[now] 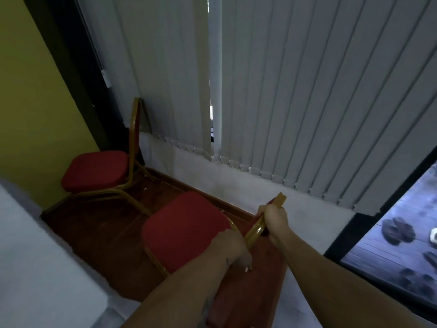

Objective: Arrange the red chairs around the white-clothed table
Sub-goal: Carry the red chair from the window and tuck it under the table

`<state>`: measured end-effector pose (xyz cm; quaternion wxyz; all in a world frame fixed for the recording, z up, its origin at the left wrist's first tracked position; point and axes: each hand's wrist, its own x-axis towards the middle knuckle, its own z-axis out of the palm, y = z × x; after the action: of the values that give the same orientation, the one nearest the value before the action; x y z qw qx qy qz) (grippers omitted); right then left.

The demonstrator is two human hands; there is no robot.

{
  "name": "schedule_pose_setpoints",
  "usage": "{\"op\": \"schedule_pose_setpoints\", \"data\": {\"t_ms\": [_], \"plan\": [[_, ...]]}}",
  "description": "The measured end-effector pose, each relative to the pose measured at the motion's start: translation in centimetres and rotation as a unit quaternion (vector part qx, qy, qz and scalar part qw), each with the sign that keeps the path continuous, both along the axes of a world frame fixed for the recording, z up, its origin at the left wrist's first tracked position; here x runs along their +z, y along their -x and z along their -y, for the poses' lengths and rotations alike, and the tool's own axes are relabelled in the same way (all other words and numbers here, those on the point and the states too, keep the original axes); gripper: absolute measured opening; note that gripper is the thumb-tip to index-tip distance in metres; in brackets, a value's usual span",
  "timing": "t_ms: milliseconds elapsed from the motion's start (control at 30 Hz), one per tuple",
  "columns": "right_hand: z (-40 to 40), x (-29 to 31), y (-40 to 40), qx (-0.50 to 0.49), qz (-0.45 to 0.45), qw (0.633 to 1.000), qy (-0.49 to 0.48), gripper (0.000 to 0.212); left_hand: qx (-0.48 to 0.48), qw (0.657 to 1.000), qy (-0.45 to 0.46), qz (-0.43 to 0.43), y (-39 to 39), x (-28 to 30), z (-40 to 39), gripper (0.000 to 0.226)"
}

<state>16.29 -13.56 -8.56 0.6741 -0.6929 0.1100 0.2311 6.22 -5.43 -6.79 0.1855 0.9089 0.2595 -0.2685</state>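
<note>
A red chair (182, 230) with a gold frame stands just in front of me, its seat facing left. My right hand (274, 220) is closed around the gold top rail of its backrest. My left hand (233, 247) grips the backrest lower down, at its near edge. A second red chair (97, 169) stands in the corner by the yellow wall, its back against the blinds. The white-clothed table (35, 256) fills the lower left, close to both chairs.
Grey vertical blinds (295, 102) hang along the wall ahead, above a pale ledge. A yellow wall (30, 102) closes the left side. At the right a dark-framed doorway (397, 245) shows shoes on a floor outside. Dark wooden floor lies between the chairs.
</note>
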Motion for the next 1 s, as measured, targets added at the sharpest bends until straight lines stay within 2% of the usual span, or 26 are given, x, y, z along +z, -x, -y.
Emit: {"op": "schedule_pose_setpoints", "data": {"t_ms": [133, 333, 567, 733, 933, 1000], "plan": [[-0.6, -0.2, -5.0, 0.024, -0.003, 1.000, 0.003, 0.034, 0.005, 0.999, 0.009, -0.034, -4.6, 0.4, -0.1, 0.033], [-3.2, 0.1, -12.3, 0.077, -0.007, 0.997, -0.027, 0.044, 0.077, 0.997, 0.008, -0.007, -11.2, 0.2, -1.5, 0.057], [-5.1, 0.6, -17.8, 0.123, -0.003, 0.992, -0.011, 0.046, 0.132, 0.991, 0.014, 0.030, -15.9, 0.6, -2.3, 0.055], [-5.0, 0.6, -20.1, 0.129, -0.002, 0.992, 0.008, 0.039, 0.113, 0.993, 0.022, 0.039, -17.9, 0.4, -1.9, 0.044], [-5.4, 0.7, -21.7, 0.145, 0.007, 0.988, 0.043, 0.037, 0.097, 0.993, 0.011, 0.067, -18.3, 0.4, -2.1, 0.043], [-5.7, 0.8, -21.9, 0.146, 0.003, 0.988, 0.059, 0.036, 0.098, 0.992, 0.011, 0.076, -17.5, 0.0, -2.3, 0.051]]}}
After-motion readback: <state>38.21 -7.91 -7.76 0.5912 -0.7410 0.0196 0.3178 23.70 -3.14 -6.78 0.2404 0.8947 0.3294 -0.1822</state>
